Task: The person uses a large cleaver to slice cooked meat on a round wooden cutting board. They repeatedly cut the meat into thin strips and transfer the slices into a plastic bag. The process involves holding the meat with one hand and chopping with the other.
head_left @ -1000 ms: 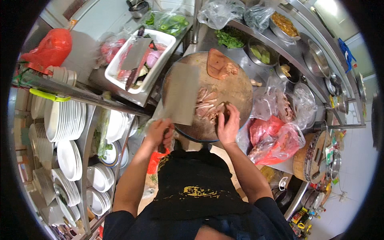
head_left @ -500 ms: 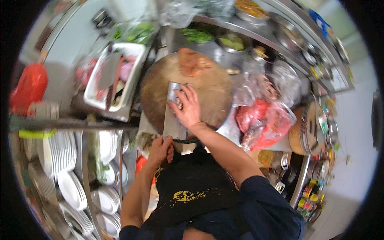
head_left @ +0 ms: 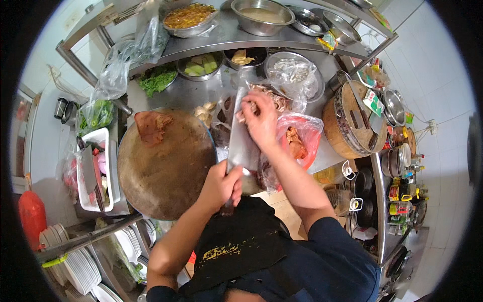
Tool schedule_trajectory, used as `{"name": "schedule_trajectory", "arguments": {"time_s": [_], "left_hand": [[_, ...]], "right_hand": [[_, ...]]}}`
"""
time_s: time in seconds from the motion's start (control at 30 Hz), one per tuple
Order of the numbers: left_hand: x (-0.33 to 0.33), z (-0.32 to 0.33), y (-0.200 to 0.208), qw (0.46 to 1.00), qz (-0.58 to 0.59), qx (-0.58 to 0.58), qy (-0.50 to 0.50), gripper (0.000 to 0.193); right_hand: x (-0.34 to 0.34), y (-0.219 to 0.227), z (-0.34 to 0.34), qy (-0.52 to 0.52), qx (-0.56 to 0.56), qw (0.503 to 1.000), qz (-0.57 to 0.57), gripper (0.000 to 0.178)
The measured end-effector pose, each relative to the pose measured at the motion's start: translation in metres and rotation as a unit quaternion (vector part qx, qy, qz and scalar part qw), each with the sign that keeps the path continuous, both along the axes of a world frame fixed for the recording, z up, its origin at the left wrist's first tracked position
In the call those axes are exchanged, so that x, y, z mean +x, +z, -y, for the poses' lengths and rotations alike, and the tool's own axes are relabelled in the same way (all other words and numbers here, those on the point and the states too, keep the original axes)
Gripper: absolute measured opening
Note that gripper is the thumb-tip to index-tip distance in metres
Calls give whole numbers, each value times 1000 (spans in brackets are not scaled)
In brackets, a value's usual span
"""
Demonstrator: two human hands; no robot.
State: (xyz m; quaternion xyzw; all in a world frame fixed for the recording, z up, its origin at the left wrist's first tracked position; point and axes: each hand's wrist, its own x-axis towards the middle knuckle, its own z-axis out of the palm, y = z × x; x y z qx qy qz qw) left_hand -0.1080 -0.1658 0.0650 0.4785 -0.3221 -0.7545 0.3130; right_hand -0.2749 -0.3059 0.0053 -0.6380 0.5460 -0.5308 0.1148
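My left hand (head_left: 221,186) is closed around the handle of a cleaver (head_left: 242,147), held to the right of the round wooden chopping board (head_left: 168,176). The broad blade points away from me and is over the plastic bags. My right hand (head_left: 262,125) curls its fingers over some small pieces of sliced meat (head_left: 253,107) near the blade's far end. Just beyond the fingers lies an open clear bag of sliced meat (head_left: 274,95). A red bag (head_left: 311,136) with brown cooked meat (head_left: 295,143) is beside my right wrist. One reddish-brown piece of meat (head_left: 152,128) lies on the board.
A white tub (head_left: 90,204) with a second cleaver across it stands left. Bowls of cut greens (head_left: 200,65) and a bag-covered bowl (head_left: 293,73) stand under the steel shelf (head_left: 241,46). A thick wooden block (head_left: 347,123) with knives is at right. Plates (head_left: 83,267) are stacked lower left.
The view has swung right. Both hands have carried the cleaver with the sliced meat off the chopping board, rightward to the clear bag. My left hand still grips the handle.
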Motion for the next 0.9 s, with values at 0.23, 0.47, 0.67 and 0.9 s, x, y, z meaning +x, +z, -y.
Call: {"name": "schedule_trajectory", "arguments": {"time_s": [0.23,0.47,0.67,0.9], "left_hand": [[-53,66,-5,989,-78,121,29,21],[21,-2,8,978,-18,136,154,20],[96,-92,-13,929,113,23,350,18],[160,-176,-50,803,530,58,266,21]], "right_hand": [[-165,-96,161,-26,346,934,-82,42],[-220,-156,158,10,356,934,-8,36],[-174,-143,107,60,122,894,-427,23],[-101,-82,103,91,123,963,-224,33]]}}
